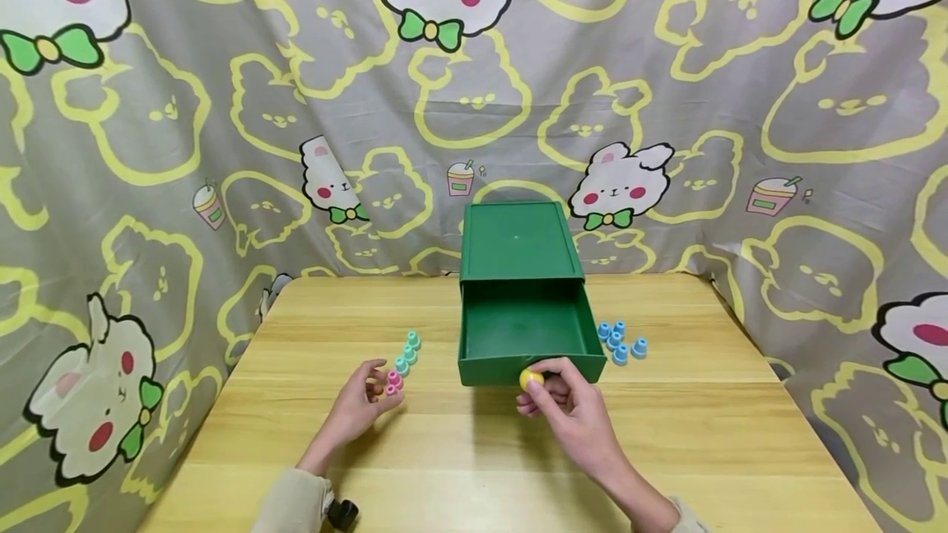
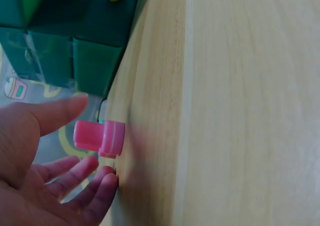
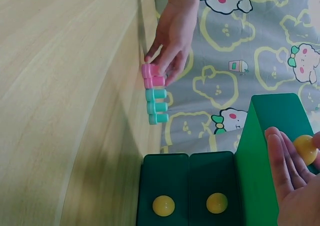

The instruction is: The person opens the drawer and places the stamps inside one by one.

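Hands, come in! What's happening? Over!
Right hand pinches yellow knob. Left hand beside pink cups, not gripping. Green drawer pulled out. Nothing seems in its way.

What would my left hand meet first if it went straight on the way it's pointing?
Most likely the nearer pink cup-shaped piece, just ahead of your left hand, though the gap between them is hard to judge.

Green drawer (image 1: 526, 331), standing open, round glossy yellow knob (image 1: 529, 378) on its front, pinched in the right grip (image 1: 573, 405), two small pink stepped pieces (image 1: 395, 379), wide ends down on the bench (image 1: 444, 467), just beside the left grip (image 1: 358, 397)
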Tool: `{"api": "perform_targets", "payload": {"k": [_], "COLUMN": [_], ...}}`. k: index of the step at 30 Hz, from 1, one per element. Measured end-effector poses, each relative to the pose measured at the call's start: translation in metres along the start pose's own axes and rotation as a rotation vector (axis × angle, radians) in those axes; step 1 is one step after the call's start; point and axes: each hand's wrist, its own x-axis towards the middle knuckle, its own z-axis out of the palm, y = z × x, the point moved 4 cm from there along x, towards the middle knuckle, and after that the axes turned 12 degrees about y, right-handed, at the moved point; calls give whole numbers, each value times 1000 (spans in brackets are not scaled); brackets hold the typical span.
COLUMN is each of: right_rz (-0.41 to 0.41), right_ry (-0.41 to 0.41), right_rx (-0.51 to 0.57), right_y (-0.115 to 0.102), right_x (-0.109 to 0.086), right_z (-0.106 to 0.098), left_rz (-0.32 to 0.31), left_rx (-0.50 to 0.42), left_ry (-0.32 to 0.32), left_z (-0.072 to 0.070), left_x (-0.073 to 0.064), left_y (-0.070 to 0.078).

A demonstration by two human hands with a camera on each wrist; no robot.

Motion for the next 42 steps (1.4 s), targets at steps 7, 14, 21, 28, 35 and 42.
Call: {"api": "perform_targets", "payload": {"k": [7, 14, 21, 28, 35, 42], "right_rz": [-1, 2, -3, 9, 18, 29], "right_ry": [7, 9, 7, 6, 4, 1], "right_rx": [-1, 7, 5, 3, 3, 3], "right_y": [-1, -1, -1, 0, 1, 2], "right_x": [-1, -1, -1, -1, -1, -1], "right_z": [0, 0, -1, -1, -1, -1], "left_rz": [-48, -43, -36, -29, -16, 17], "left_rx": [18, 58, 91, 103, 105, 125], "left_ry": [13, 30, 34, 34, 42, 44], "left_z": [2, 1, 0, 0, 0, -4], "left_x": [1, -1, -3, -2, 0, 1], "left_y": [-3, 0, 1, 0, 1, 4]}}
